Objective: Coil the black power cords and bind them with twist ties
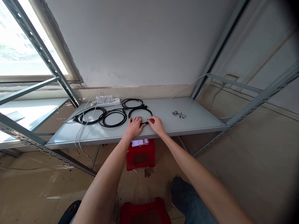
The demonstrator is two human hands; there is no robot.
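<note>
A coil of black cable (151, 111) lies near the shelf's front edge under my hands. My left hand (135, 127) rests on its near left side, with thumb and fingers closed on the cable. At the near right side of the coil, my right hand (156, 124) pinches the end of what looks like a thin black tie (147, 120); it is too small to see clearly. Several similar thin black ties (179, 115) lie in a loose tangle to the right. More coiled black cables (113, 125) sit to the left, and another coil (132, 99) lies behind.
The grey metal shelf (198, 119) stands against a wall between slotted uprights (268, 93). A white power strip (112, 102) with plugged-in adapters is at the back left, its white cords (80, 137) hanging over the front. Red stools (140, 169) stand below; a phone (139, 142) lies on one.
</note>
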